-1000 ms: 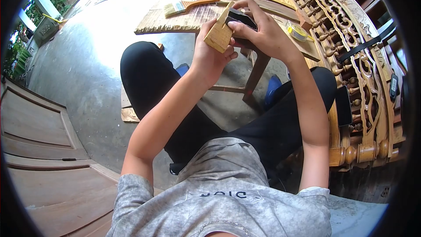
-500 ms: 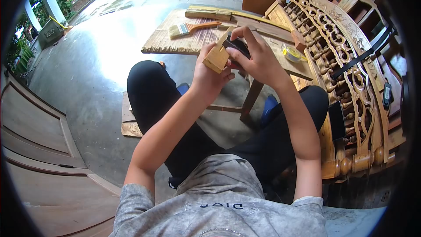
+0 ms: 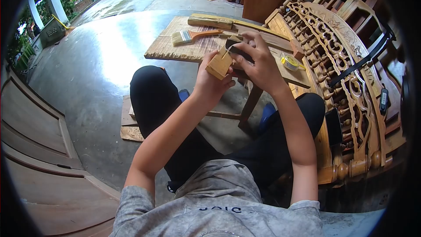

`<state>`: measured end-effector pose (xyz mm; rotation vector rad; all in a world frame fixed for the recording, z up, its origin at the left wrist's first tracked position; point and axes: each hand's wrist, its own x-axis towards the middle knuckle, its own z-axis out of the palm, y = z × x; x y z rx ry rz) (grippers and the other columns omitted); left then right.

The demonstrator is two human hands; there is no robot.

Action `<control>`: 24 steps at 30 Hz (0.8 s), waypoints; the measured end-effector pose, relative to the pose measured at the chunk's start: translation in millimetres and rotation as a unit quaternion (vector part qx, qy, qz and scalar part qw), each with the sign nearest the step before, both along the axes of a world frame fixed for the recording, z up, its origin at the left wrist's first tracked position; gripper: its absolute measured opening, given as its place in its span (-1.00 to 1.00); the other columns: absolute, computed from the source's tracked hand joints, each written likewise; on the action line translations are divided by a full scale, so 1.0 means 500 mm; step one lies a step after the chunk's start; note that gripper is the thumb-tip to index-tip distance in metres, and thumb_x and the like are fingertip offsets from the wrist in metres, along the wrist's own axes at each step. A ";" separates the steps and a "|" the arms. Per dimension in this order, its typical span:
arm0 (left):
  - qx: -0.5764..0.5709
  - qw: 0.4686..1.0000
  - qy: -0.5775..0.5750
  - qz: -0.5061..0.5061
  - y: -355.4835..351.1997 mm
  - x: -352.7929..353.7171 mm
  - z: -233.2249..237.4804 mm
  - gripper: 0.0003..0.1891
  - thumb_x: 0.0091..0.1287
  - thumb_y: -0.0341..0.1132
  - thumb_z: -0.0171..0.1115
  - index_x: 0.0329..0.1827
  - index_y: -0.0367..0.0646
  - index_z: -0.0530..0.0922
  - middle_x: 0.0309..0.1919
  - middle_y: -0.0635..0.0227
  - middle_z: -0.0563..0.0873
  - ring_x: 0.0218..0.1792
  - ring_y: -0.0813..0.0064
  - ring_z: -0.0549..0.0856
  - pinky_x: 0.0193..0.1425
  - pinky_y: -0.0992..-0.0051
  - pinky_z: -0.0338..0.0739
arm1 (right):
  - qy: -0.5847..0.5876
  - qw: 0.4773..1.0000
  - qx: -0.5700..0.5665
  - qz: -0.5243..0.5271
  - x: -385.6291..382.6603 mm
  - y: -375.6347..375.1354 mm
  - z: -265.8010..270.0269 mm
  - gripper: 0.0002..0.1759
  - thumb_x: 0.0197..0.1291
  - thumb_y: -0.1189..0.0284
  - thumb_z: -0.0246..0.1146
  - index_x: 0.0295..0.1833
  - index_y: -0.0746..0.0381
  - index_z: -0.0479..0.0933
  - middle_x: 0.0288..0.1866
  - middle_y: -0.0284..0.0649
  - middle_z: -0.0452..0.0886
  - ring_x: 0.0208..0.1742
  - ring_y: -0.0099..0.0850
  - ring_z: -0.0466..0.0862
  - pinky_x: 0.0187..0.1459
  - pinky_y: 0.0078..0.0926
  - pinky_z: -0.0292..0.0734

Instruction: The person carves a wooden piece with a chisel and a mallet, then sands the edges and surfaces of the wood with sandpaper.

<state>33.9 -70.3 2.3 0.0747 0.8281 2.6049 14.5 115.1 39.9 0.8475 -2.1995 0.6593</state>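
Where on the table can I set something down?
Left front corner of the table, between the brush and the ragged edge. A smaller bare patch lies between the yellow item and the near right edge. Crowded: the far side, with wood pieces, and the front middle, where the left hand holds a wooden block and the right hand a dark piece.

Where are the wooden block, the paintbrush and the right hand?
Wooden block (image 3: 219, 64), head view: upward face.
Paintbrush (image 3: 197, 35), head view: handle, near the bristle end.
Right hand (image 3: 262, 65), head view: back of the hand.
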 end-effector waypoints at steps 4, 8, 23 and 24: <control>0.013 0.999 0.016 -0.032 -0.006 -0.013 -0.015 -0.70 0.62 0.07 0.06 0.14 0.13 0.54 -0.22 0.43 0.65 -0.29 0.48 0.62 -0.13 0.34 0.51 | 0.079 0.995 0.002 -0.055 0.013 -0.012 0.020 -0.76 0.32 0.40 0.43 0.01 0.30 0.71 0.08 -0.12 0.52 0.10 -0.14 0.57 0.15 -0.14 0.51; 0.008 1.000 0.015 -0.023 -0.004 -0.008 -0.008 -0.71 0.62 0.07 0.05 0.12 0.12 0.52 -0.25 0.39 0.64 -0.32 0.47 0.59 -0.13 0.33 0.51 | 0.158 0.979 -0.021 -0.127 0.039 -0.024 0.048 -0.79 0.28 0.47 0.45 -0.02 0.32 0.71 0.02 -0.15 0.50 0.07 -0.16 0.55 0.13 -0.21 0.49; -0.010 1.000 0.014 -0.015 -0.001 -0.005 -0.005 -0.67 0.63 0.08 0.03 0.10 0.06 0.56 -0.28 0.40 0.66 -0.32 0.49 0.63 -0.10 0.35 0.55 | 0.078 0.990 0.113 -0.025 0.015 -0.010 0.008 -0.74 0.35 0.45 0.34 0.12 0.23 0.64 -0.03 -0.17 0.74 -0.04 -0.09 0.73 0.05 -0.14 0.64; -0.013 1.000 0.016 -0.019 -0.001 -0.006 -0.008 -0.66 0.63 0.08 0.03 0.10 0.05 0.56 -0.29 0.40 0.66 -0.32 0.49 0.63 -0.10 0.35 0.55 | 0.084 0.988 0.128 -0.027 0.015 -0.010 0.008 -0.72 0.33 0.45 0.36 0.13 0.22 0.65 -0.03 -0.18 0.74 -0.05 -0.12 0.73 0.04 -0.16 0.64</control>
